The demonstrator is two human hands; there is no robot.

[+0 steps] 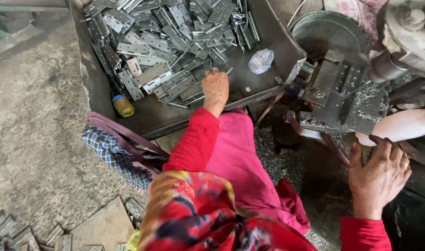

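Red sleeves, pink garment, floral wrap; gold finger ring [404, 164]

We are in a small metal workshop. A big dented steel tray [96, 88] holds a heap of stamped hinges [170, 42], all the same cut. To its right stands a grimy press machine [338, 93] with a worn lever handle [398, 128], its bed strewn with metal shavings [375, 93]. More shavings [277, 158] cover the ground below. The floor [36, 139] is rough bare concrete, stained, with more hinges [17, 232] piled loose at the lower left corner. A steel drum [328, 30] sits behind the machine.
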